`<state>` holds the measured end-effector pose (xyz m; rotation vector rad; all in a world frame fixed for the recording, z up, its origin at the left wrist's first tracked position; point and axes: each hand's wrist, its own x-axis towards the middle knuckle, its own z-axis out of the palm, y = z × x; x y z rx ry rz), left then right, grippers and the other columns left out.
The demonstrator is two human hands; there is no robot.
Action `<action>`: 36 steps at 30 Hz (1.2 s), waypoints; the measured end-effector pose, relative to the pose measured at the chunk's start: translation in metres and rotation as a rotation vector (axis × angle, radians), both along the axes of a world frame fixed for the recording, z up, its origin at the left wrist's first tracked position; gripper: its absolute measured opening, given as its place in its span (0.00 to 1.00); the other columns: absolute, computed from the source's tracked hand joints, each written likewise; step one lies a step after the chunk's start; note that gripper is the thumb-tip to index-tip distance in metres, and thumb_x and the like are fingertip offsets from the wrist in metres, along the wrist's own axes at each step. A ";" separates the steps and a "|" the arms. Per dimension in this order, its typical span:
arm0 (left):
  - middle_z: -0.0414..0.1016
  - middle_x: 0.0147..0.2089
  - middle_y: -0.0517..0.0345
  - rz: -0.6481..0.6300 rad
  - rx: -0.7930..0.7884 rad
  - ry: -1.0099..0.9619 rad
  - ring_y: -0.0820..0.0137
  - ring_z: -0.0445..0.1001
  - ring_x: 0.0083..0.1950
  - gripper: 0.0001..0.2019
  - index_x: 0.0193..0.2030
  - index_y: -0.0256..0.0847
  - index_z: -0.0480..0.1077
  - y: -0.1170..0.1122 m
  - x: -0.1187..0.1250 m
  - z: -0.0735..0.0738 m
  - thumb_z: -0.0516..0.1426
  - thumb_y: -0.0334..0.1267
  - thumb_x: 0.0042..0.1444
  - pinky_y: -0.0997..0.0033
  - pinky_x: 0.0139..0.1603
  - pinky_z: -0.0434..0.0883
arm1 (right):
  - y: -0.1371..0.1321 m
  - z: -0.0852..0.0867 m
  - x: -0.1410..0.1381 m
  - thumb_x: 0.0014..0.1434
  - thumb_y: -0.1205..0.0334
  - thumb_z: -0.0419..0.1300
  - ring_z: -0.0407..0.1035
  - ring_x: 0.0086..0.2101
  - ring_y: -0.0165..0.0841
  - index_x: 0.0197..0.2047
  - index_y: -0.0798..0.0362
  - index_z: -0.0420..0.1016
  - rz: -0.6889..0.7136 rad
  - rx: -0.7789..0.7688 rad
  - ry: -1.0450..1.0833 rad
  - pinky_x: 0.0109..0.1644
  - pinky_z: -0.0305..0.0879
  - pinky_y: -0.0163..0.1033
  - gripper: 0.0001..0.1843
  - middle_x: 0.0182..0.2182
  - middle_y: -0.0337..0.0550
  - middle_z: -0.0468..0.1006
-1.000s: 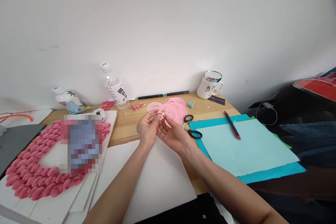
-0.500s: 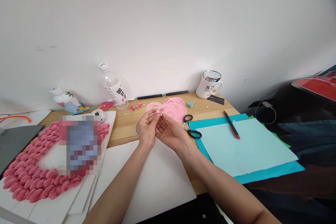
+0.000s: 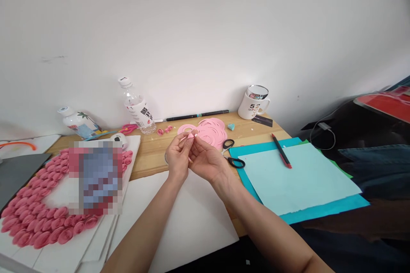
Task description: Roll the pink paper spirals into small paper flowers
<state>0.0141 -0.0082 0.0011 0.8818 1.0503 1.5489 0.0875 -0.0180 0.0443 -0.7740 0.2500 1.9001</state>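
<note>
Between the fingertips of both hands is a small piece of pink paper (image 3: 191,135), mostly hidden by the fingers. My left hand (image 3: 179,153) pinches it from the left, and my right hand (image 3: 208,158) closes on it from the right. Just behind the hands lies a pile of pink paper spirals (image 3: 213,132). Scissors (image 3: 236,162) with black handles rest to the right of my right hand. A large white sheet (image 3: 192,213) spreads below my wrists. Several small pink paper curls (image 3: 165,130) sit beyond my left hand.
At left, rolled pink paper flowers (image 3: 38,222) ring a white board, partly blurred out. A clear bottle (image 3: 139,108), a white bottle (image 3: 78,121) and a mug (image 3: 251,104) stand by the wall. Light blue paper (image 3: 304,179) lies at right under a pen (image 3: 282,151).
The strip between my fingers looks shorter and more bunched. My fingertips have shifted slightly around it. The whole view has moved a little.
</note>
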 end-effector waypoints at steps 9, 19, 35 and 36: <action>0.79 0.40 0.56 0.008 0.027 -0.022 0.64 0.75 0.46 0.13 0.38 0.42 0.70 0.000 -0.001 -0.001 0.63 0.40 0.44 0.69 0.45 0.71 | 0.002 -0.004 -0.004 0.57 0.68 0.57 0.67 0.25 0.24 0.26 0.53 0.73 -0.014 -0.010 -0.007 0.33 0.64 0.29 0.09 0.22 0.35 0.73; 0.79 0.41 0.54 0.020 0.040 0.007 0.63 0.75 0.47 0.15 0.38 0.40 0.70 0.001 -0.001 -0.003 0.63 0.41 0.43 0.68 0.47 0.70 | 0.007 -0.008 -0.006 0.57 0.71 0.56 0.68 0.25 0.24 0.26 0.54 0.73 -0.028 -0.009 0.021 0.31 0.67 0.26 0.09 0.21 0.36 0.73; 0.77 0.47 0.53 0.036 0.248 0.269 0.63 0.73 0.50 0.07 0.35 0.42 0.73 -0.001 -0.008 0.003 0.61 0.39 0.48 0.65 0.55 0.66 | 0.008 -0.010 -0.004 0.57 0.69 0.56 0.68 0.25 0.21 0.23 0.55 0.69 0.035 0.001 0.065 0.34 0.67 0.24 0.12 0.21 0.35 0.71; 0.76 0.48 0.52 0.030 0.260 0.285 0.63 0.73 0.51 0.07 0.35 0.42 0.73 -0.001 -0.009 0.004 0.61 0.39 0.48 0.65 0.56 0.65 | 0.007 -0.010 -0.004 0.57 0.69 0.56 0.68 0.25 0.21 0.23 0.55 0.69 0.040 -0.011 0.066 0.34 0.67 0.25 0.11 0.21 0.35 0.71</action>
